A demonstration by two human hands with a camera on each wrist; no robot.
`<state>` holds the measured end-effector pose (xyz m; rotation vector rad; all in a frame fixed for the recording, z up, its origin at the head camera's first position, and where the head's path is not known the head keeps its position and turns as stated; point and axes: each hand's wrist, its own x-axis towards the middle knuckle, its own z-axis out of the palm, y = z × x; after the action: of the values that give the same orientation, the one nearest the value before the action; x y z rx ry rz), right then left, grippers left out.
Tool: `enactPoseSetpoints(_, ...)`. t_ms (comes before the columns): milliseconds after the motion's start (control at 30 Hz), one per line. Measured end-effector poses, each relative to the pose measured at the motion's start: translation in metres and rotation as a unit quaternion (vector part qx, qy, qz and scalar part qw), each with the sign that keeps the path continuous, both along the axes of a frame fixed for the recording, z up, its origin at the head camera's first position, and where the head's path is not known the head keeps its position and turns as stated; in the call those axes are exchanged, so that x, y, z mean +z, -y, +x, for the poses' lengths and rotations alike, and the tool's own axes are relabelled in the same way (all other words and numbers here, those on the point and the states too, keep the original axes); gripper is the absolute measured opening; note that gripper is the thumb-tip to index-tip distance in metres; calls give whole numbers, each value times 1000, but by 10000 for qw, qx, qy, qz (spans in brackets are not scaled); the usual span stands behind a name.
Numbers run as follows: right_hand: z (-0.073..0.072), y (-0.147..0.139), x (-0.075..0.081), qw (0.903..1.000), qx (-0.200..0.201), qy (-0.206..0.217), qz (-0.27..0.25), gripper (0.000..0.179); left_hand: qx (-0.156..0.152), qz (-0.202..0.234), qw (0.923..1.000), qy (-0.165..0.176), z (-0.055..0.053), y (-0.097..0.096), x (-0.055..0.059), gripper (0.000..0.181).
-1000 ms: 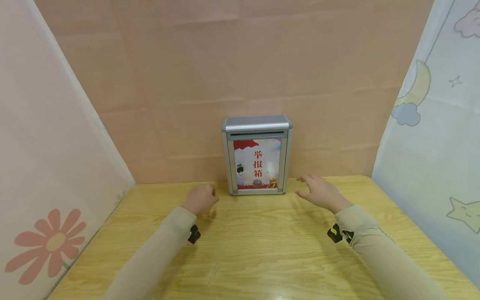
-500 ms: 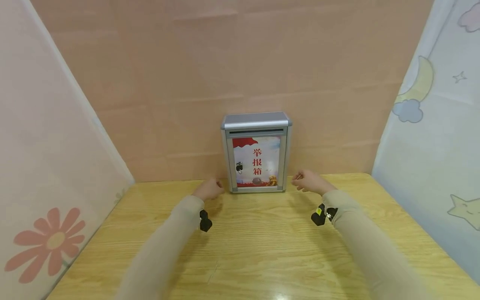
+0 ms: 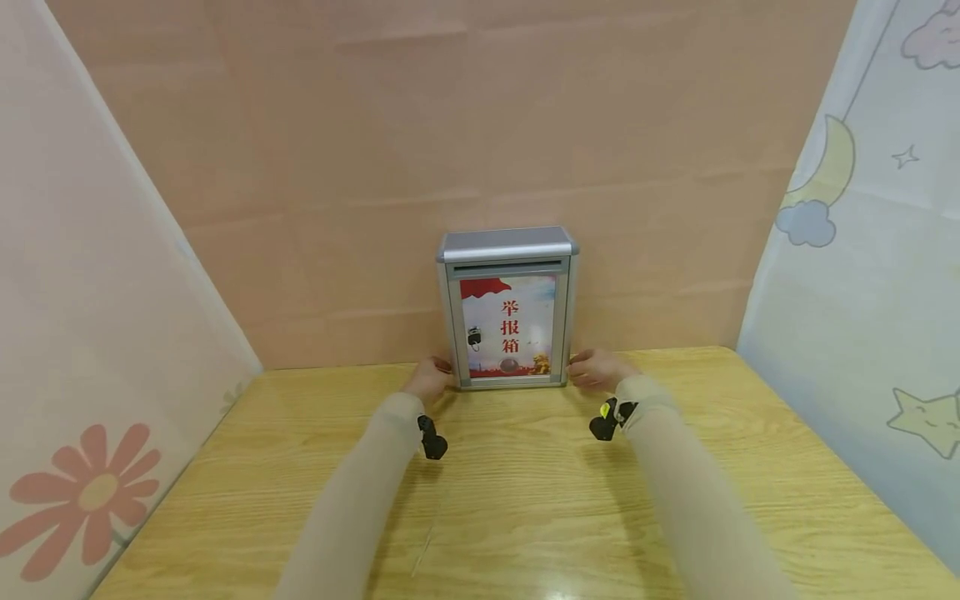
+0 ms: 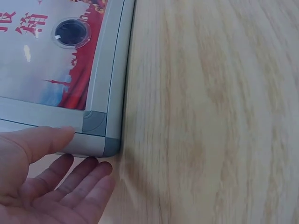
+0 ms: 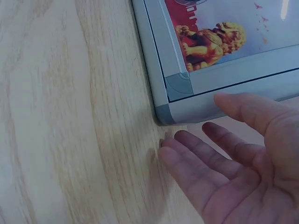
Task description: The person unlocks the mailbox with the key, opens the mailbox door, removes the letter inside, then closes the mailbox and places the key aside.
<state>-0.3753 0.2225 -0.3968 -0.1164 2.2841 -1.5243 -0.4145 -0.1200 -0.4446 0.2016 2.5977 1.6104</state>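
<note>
A silver-grey metal report box stands upright at the back of the wooden table. Its printed front panel has red lettering, with a lock at its left side and a slot across the top. My left hand is at the box's lower left side. In the left wrist view the thumb lies over the frame, fingers beside it, loosely bent. On the lower right side is my right hand; its thumb meets the box edge and its fingers spread beside the corner. Firm contact cannot be told.
The table spreads in front of the box. A plain peach-coloured backdrop hangs behind it. Printed cloth panels flank both sides, a flower on the left one and a moon on the right one.
Both hands have moved inward, from either side of the box to its lower side edges. The box stands in the same place.
</note>
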Motion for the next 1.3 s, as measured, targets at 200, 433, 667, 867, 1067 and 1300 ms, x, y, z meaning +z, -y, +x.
enactPoseSetpoints(200, -63, -27, -65, 9955, 237, -163, -901, 68, 455, -169, 9979, 439, 16, -13, 17, 28)
enactPoseSetpoints(433, -32, -5, -36, 9982, -292, -231, -480, 53, 634, -543, 9964, 129, 25, -15, 24, 20)
enactPoseSetpoints(667, 2, 11, -9, 9980, -434, -409, -185, 41, 582, -503, 9970, -118, 18, -14, 17, 18)
enactPoseSetpoints(867, 0, 10, -13, 9981, -351, -498, -70, 42, 531, -571, 9969, -81, 15, -9, 13, 18)
enactPoseSetpoints(1067, -2, 8, -13, 9988, -265, -422, 10, 44, 529, -658, 9964, -4, 17, -9, 15, 18)
enactPoseSetpoints(1300, -3, 7, -11, 9989, -253, -397, 36, 48, 571, -705, 9959, 45, 21, -11, 20, 19)
